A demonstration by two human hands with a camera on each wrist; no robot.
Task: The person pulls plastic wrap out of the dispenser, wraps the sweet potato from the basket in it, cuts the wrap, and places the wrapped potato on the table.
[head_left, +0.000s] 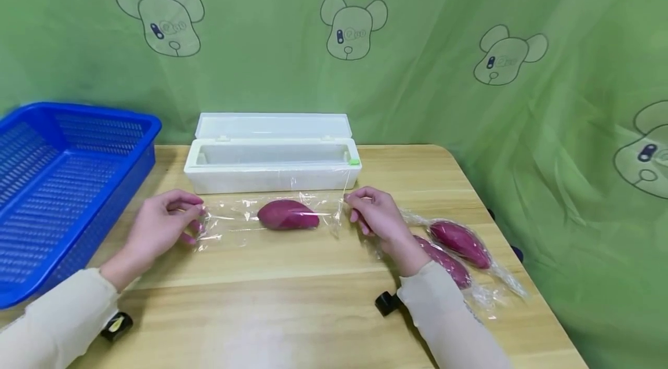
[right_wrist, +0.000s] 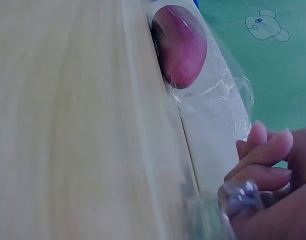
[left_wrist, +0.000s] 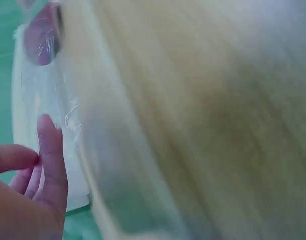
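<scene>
While the sheet of cling film (head_left: 271,215) is stretched flat on the surface (head_left: 313,299), each end is pinched: the left end by the left hand (head_left: 159,230), the right end by the right hand (head_left: 378,215), fingers and thumb closed on the film in both cases. A purple sweet potato (head_left: 288,214) is laid in the middle of the film, just in front of the open white dispenser box (head_left: 271,163).

Plenty could go wrong, judging by how thin the stuff looks. If one end is pulled harder than the other, the potato could be rolled off the sheet. If the film is let go slack, it would probably be stuck to itself and bunched up, as already seen at both pinched ends. It also seems to be attached to the box edge at the far right, so the box could be dragged along.

Two wrapped potatoes (head_left: 459,247) are parked at the right, a blue basket (head_left: 62,177) at the left. No readable brand or writing can be made out, only cartoon bear heads on the green backdrop (head_left: 355,26).
</scene>
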